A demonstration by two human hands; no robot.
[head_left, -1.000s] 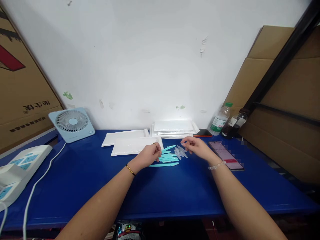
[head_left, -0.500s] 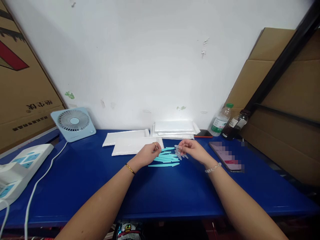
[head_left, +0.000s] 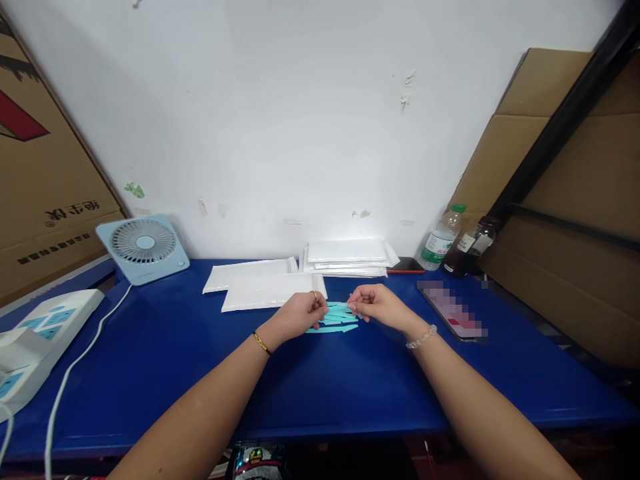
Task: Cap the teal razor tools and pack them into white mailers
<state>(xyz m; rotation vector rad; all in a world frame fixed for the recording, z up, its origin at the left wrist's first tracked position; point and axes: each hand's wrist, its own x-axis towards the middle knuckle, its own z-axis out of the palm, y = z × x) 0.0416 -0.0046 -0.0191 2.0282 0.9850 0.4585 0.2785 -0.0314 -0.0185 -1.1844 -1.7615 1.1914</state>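
On the blue table, several flat turquoise eyebrow razors (head_left: 334,329) lie in a loose pile between my hands. My left hand (head_left: 304,312) is closed in a pinch on the handle end of one razor, at the left side of the pile. From the right, my right hand (head_left: 376,307) pinches a small clear cap, mostly hidden by the fingers, at that razor's other end. More clear caps lie by the right fingertips, largely covered by the hand. Whether the cap sits on the razor, I cannot tell.
White padded mailers (head_left: 273,291) lie behind the left hand, with a stack of them (head_left: 347,252) against the wall. A phone (head_left: 453,313) lies at right, near a water bottle (head_left: 443,240) and a dark bottle (head_left: 467,250). A fan (head_left: 146,248) and power strip (head_left: 60,320) stand left.
My hands have come closer together over the razors. The right hand has moved left with the clear cap, now meeting the razor's end. The view has shifted slightly.
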